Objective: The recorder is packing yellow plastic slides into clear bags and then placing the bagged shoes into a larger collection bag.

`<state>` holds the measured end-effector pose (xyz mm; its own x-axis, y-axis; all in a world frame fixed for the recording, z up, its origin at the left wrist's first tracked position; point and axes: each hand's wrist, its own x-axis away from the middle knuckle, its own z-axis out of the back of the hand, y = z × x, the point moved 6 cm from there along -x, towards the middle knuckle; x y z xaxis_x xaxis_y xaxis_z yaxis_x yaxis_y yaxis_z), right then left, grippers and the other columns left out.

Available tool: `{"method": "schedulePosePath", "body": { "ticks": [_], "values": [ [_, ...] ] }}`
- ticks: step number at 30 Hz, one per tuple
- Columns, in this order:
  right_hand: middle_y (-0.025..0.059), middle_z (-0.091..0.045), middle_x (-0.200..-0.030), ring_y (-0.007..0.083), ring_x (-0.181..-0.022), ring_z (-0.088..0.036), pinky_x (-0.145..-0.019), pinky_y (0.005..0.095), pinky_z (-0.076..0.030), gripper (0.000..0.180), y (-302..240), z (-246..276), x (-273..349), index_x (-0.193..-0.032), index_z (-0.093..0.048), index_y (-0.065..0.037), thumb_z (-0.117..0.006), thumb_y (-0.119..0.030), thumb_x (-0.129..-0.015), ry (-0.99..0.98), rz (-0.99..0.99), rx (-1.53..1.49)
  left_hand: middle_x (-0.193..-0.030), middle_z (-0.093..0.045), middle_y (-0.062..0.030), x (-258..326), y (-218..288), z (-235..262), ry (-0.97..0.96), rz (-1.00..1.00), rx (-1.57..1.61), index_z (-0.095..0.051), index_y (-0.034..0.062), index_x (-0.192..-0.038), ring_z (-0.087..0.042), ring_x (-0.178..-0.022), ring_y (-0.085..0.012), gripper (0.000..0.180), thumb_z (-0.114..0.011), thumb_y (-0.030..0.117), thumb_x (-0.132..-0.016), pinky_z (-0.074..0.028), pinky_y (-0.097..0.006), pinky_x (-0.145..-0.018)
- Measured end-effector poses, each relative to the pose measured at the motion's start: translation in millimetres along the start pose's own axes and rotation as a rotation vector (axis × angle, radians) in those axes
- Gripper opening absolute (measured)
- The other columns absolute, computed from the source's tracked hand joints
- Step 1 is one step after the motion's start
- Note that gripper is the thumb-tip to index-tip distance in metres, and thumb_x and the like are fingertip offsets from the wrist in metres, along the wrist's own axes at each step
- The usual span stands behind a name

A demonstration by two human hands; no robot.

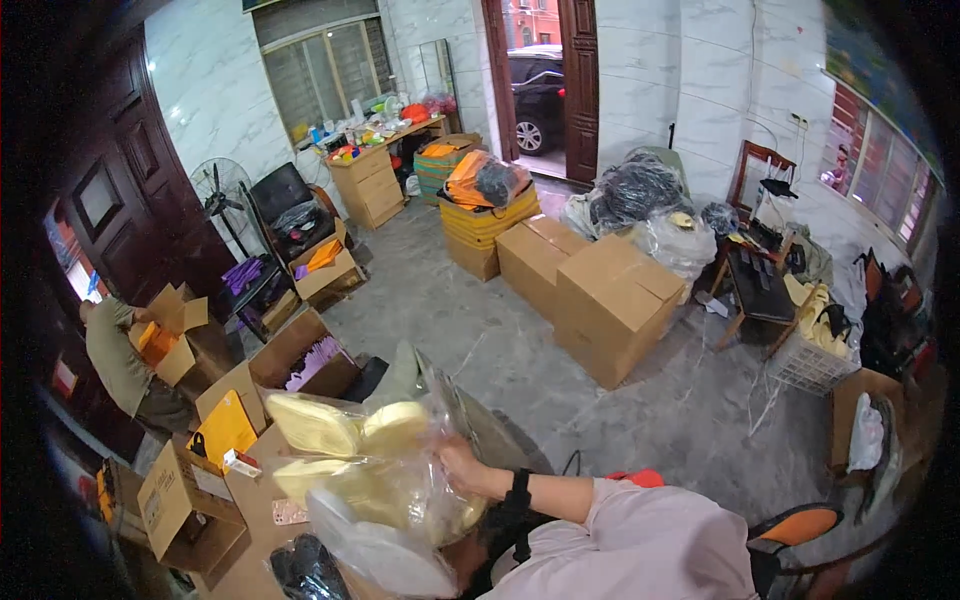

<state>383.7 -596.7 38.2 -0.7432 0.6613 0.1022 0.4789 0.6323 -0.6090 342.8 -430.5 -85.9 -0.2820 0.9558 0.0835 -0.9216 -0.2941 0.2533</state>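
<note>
My right hand (pixel 460 466) reaches in from the lower right, a black band on its wrist. Its fingers are closed on the edge of a clear plastic bag (pixel 408 468). Several pale yellow slippers (pixel 318 424) show through the film, and a whitish one (pixel 378 545) lies lowest, toward me. The bag is held over a brown cardboard surface. Beside it, at the near edge, is a dark item in clear wrap (pixel 308 570). I do not see my left hand; the bag and my sleeve cover the area below.
Open cartons (pixel 190 505) crowd the left, one with lilac items (pixel 312 362). A co-worker (pixel 125 360) bends over a carton of orange goods at far left. Large closed cartons (pixel 615 300) stand ahead on the grey floor. A plastic crate (pixel 805 355) and chair (pixel 800 525) are at right.
</note>
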Motion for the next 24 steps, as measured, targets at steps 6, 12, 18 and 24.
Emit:
{"method": "schedulePosePath", "body": {
  "ticks": [6,12,18,24],
  "values": [
    [0.0003,-0.062,-0.078,0.0072,-0.065,-0.054,-0.058,0.0233,-0.044,0.020,-4,22,-7,-0.095,-0.064,-0.001,-0.061,-0.015,-0.082,-0.062,0.040,0.792,-0.133,-0.044,-0.0127,-8,-10,-15,-0.276,0.088,0.100,-0.040,0.0198,-0.132,-0.052,-0.111,-0.0312,0.060,-0.051,0.018,-0.074,-0.042,-0.043,-0.093],
    [0.0024,-0.060,-0.067,0.0084,-0.057,-0.051,-0.053,0.0271,-0.043,0.018,-31,16,-32,-0.088,-0.062,0.002,-0.058,-0.015,-0.083,0.012,0.263,0.956,-0.095,-0.064,-0.0184,-15,-7,14,-0.336,0.139,0.082,-0.041,0.0245,-0.132,-0.063,-0.080,-0.0354,0.059,-0.049,0.015,-0.074,-0.050,-0.047,-0.070],
    [0.0027,-0.048,-0.053,0.0116,-0.050,-0.041,-0.048,0.0336,-0.035,0.024,-23,65,-74,-0.069,-0.051,0.004,-0.057,-0.015,-0.081,0.127,0.373,1.075,-0.076,-0.064,-0.0193,-23,-5,17,-0.287,0.095,0.132,-0.042,0.0242,-0.132,-0.063,-0.067,-0.0359,0.060,-0.051,0.014,-0.073,-0.050,-0.046,-0.060],
    [0.0129,-0.047,-0.054,0.0179,-0.050,-0.044,-0.050,0.0353,-0.037,0.028,-44,53,-64,-0.065,-0.052,0.003,-0.058,-0.022,-0.078,0.122,0.245,1.368,-0.070,-0.063,-0.0179,-20,-1,35,-0.384,0.142,0.040,-0.037,0.0290,-0.136,-0.062,-0.061,-0.0320,0.066,-0.052,0.015,-0.073,-0.050,-0.042,-0.056]
  ]
}}
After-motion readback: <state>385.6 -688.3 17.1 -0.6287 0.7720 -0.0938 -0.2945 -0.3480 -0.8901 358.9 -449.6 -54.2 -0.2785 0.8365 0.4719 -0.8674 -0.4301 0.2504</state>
